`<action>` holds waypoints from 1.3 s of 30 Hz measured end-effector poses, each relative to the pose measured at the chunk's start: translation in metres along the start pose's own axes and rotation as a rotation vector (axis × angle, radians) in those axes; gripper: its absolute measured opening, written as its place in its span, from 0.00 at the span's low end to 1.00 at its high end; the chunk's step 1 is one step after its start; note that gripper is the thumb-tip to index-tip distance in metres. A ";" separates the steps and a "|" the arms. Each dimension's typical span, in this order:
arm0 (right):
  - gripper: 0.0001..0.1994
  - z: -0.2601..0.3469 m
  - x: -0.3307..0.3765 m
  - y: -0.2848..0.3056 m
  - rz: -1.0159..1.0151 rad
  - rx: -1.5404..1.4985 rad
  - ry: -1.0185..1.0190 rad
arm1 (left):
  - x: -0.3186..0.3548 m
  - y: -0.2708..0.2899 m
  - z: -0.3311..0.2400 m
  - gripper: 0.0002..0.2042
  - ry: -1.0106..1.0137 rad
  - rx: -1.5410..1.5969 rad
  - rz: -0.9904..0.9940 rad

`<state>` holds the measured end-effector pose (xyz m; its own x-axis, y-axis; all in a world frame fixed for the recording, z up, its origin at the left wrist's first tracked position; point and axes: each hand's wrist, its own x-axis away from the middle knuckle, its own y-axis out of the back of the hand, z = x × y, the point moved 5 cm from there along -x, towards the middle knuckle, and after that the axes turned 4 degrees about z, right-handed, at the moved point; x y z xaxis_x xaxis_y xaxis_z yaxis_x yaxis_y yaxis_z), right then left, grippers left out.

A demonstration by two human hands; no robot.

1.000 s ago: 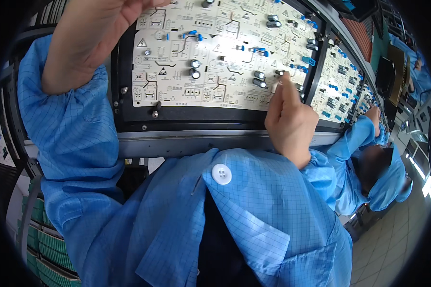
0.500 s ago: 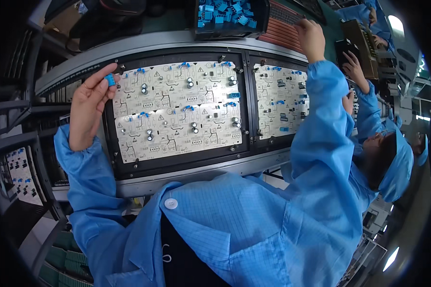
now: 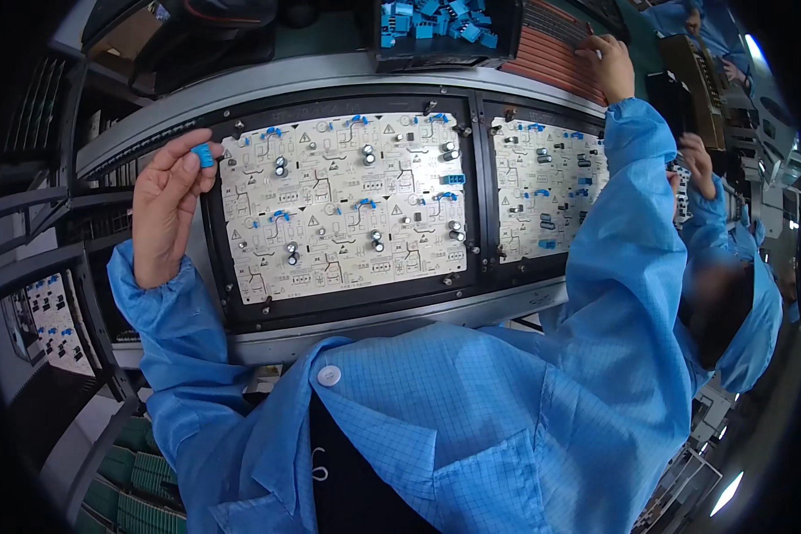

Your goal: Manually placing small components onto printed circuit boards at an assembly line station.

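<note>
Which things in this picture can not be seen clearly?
Head view:
- Right hand: fingertips lie on the orange ribbed rack; any grasp is hidden.
- Blue part in the left hand: too small to show its pins.
- Bin of blue parts: cut off by the top edge.

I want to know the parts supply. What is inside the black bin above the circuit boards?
The black bin holds a loose pile of small blue connector blocks. Only the top layer shows; the bin wall hides how deep the pile goes, and the picture edge cuts off its back.
</note>
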<state>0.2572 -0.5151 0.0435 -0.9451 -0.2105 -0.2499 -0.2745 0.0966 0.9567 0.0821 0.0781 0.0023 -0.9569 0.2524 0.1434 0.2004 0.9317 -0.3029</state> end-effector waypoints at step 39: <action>0.06 0.147 0.308 0.065 -0.166 -1.736 -0.216 | 0.038 -0.273 0.069 0.07 -0.234 -1.042 0.382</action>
<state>-0.0777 -0.4300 0.0072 -0.9732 0.0253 -0.2285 -0.0080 -0.9970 -0.0764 -0.0231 -0.1846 0.0251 -0.7894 0.6138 -0.0028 0.4604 0.5951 0.6586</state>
